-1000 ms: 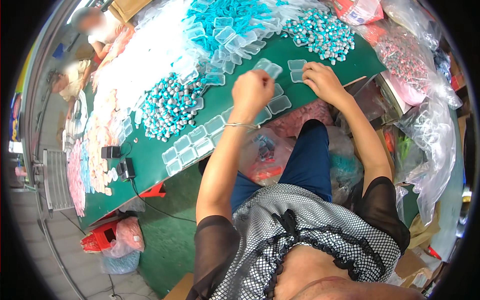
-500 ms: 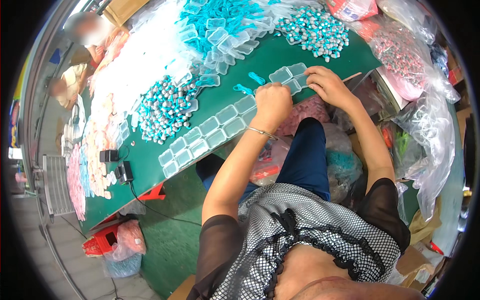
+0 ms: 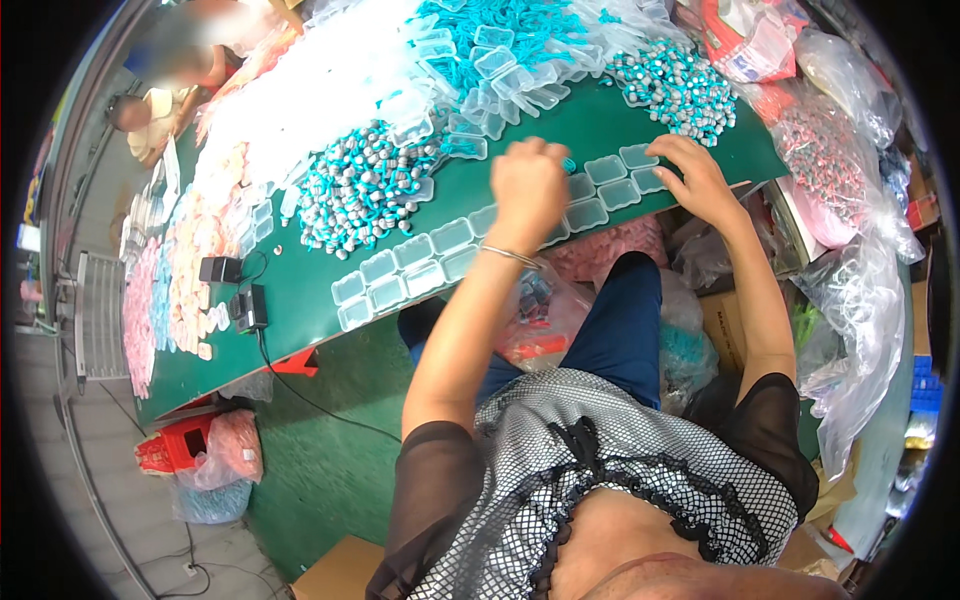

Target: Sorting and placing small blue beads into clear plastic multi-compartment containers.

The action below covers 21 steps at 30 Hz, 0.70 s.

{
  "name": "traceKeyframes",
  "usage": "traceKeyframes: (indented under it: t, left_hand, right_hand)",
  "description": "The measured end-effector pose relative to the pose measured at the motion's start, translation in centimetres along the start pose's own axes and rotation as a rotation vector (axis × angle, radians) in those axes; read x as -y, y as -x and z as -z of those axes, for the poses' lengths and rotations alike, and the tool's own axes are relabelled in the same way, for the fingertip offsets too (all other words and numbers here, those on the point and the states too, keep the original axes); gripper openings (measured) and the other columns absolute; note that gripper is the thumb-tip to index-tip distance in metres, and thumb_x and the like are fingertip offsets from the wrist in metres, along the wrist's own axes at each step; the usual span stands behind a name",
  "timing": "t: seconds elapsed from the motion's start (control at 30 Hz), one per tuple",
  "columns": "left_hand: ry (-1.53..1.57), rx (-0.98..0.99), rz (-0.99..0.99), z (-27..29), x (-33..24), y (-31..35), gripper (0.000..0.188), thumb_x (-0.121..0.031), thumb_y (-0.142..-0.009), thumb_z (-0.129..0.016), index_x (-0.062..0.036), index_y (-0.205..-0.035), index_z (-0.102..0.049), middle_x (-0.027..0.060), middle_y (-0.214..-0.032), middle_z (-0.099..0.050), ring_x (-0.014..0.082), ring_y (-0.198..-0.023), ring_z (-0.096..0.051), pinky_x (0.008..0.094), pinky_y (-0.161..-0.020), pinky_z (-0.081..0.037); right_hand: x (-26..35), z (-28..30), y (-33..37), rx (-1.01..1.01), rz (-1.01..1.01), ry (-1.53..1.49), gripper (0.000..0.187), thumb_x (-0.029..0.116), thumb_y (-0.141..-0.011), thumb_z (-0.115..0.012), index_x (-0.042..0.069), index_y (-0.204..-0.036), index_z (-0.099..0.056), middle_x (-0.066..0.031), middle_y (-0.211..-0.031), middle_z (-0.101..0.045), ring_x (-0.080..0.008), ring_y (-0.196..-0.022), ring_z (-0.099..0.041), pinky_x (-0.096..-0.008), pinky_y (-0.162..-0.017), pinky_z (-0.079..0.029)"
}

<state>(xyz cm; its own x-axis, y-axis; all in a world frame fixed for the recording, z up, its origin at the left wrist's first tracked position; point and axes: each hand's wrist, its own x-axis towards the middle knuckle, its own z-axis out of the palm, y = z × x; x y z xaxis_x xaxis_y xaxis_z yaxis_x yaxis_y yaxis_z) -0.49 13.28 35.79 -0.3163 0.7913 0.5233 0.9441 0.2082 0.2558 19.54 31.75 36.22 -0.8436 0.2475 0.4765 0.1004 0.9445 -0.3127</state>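
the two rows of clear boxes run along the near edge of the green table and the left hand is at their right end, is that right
Not quite: the head view shows the right hand at the right end, while the left hand is farther left. The two rows of clear boxes do run along the green table's near edge.

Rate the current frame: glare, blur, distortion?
Head view: glare burns an upper-left patch of the table to white, detail lost there; head view: the left hand looks slightly soft, possibly motion blur, while the near trays stay readable; head view: fisheye curves straight edges toward the rim, and the corners are black.
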Motion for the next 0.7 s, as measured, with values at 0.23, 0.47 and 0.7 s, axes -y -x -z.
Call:
traceKeyframes:
  t: [0.23,0.47,0.7]
  left_hand:
    - [-0.464,-0.034,0.138,1.1,8.2,0.1,0.022,-0.005,-0.074,-0.06,-0.012,-0.093,-0.068,0.008,-0.097,-0.064,0.0287,-0.088,-0.063,0.0401,-0.071,-0.05]
    - [-0.395,0.024,0.058,0.7,9.9,0.9,0.022,-0.007,-0.074,-0.061,-0.0129,-0.093,-0.07,0.0082,-0.085,-0.065,0.0283,-0.081,-0.066,0.0401,-0.067,-0.052]
    - [-0.154,-0.025,0.114,3.4,6.0,2.6,0.021,-0.008,-0.078,-0.064,-0.0115,-0.097,-0.07,0.0089,-0.086,-0.066,0.0311,-0.077,-0.066,0.0416,-0.064,-0.053]
  right_hand:
    - [2.7,-2.7,-3.6,0.028,0.081,-0.156,0.015,0.007,-0.081,-0.064,0.005,-0.096,-0.062,-0.0122,-0.099,-0.061,-0.0318,-0.094,-0.061,-0.0393,-0.08,-0.049]
    - [5.1,-5.1,-6.1,0.06,0.179,-0.19,0.012,0.006,-0.081,-0.064,0.004,-0.093,-0.063,-0.0094,-0.097,-0.063,-0.0285,-0.093,-0.061,-0.0388,-0.079,-0.049]
    - [9.5,-7.5,-8.0,-0.004,0.056,-0.301,0.019,0.009,-0.08,-0.068,0.006,-0.098,-0.065,-0.0094,-0.096,-0.062,-0.0282,-0.087,-0.062,-0.0371,-0.074,-0.05]
